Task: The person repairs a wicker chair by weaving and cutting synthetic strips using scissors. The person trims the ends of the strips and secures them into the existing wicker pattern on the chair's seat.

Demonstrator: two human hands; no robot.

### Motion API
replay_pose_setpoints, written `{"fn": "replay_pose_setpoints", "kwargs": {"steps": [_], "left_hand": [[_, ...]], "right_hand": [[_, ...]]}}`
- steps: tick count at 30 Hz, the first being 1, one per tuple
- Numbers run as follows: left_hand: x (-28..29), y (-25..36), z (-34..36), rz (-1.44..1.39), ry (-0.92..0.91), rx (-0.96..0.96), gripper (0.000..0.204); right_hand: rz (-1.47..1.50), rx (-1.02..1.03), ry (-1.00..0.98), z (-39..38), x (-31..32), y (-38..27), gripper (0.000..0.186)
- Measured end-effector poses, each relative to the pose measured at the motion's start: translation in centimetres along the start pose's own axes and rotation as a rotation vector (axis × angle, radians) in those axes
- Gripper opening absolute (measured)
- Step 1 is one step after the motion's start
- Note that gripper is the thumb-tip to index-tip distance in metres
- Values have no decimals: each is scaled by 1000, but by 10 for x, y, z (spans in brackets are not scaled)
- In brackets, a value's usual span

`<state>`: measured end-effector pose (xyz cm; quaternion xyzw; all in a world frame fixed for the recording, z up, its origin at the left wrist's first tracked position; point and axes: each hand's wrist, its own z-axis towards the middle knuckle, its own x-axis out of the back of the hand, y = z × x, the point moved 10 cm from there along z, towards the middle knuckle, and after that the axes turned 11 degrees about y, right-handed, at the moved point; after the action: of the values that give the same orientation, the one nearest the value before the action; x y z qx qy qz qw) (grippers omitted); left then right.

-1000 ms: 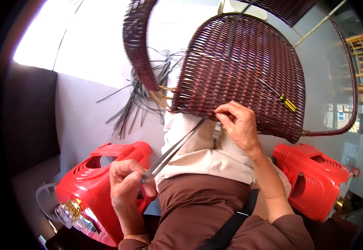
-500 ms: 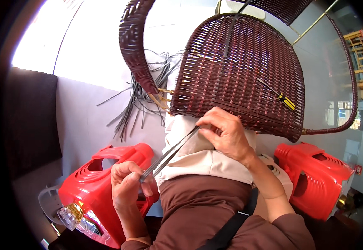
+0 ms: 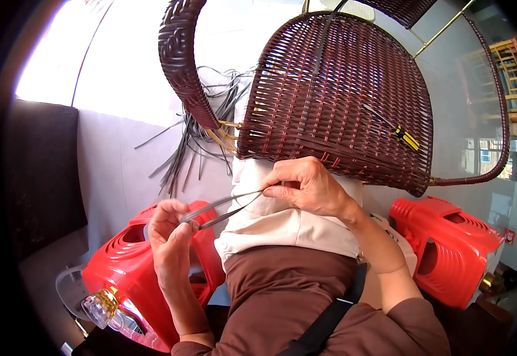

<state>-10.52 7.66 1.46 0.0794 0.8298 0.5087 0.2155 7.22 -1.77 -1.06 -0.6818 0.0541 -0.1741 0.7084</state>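
Observation:
A folded grey plastic weaving strip (image 3: 239, 196) is stretched between my hands above my lap, its two strands bowed apart in a narrow loop. My right hand (image 3: 309, 187) pinches one end between thumb and fingertips, just in front of the chair seat. The other end lies at the thumb and fingers of my left hand (image 3: 172, 240), over the red stool on the left; the other fingers there are loosely curled. Ahead of me is the dark brown woven chair seat (image 3: 341, 83), resting by my knees. A yellow-and-black screwdriver (image 3: 407, 137) lies on it.
Loose grey strips (image 3: 190, 145) are heaped on the floor beside the chair's woven armrest (image 3: 181, 59). Red plastic stools stand at left (image 3: 122, 261) and right (image 3: 448, 249). A clear glass cup (image 3: 99, 307) is by the left stool. A dark panel (image 3: 45, 172) stands far left.
My right hand has moved slightly left and lower, and the strip's strands now bow apart. My left hand's fingers have shifted and loosened. The chair appears slightly farther left in view.

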Motion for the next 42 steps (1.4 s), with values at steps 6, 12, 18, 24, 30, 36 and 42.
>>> {"fn": "replay_pose_setpoints", "kwargs": {"steps": [6,12,18,24,30,36,42], "left_hand": [[-3,20,7,267,124,-310,25],[-13,34,7,519,124,-607,16],[-27,61,-9,841,329,-1054,18],[-32,48,5,706,287,-905,13],[-49,-2,13,126,-207,55,8],[-67,-32,-35,460,-735,330,12],[-25,-46,-13,501,-280,243,9]], "right_hand": [[47,-128,0,8,6,-25,11],[189,-305,-22,-1,7,-14,10],[162,-239,-65,-3,16,-19,10],[234,-276,15,-8,23,-23,12],[266,-226,15,-6,38,-26,9],[264,-133,-229,5,31,-32,9],[153,-92,-384,9,16,-36,10]]}}
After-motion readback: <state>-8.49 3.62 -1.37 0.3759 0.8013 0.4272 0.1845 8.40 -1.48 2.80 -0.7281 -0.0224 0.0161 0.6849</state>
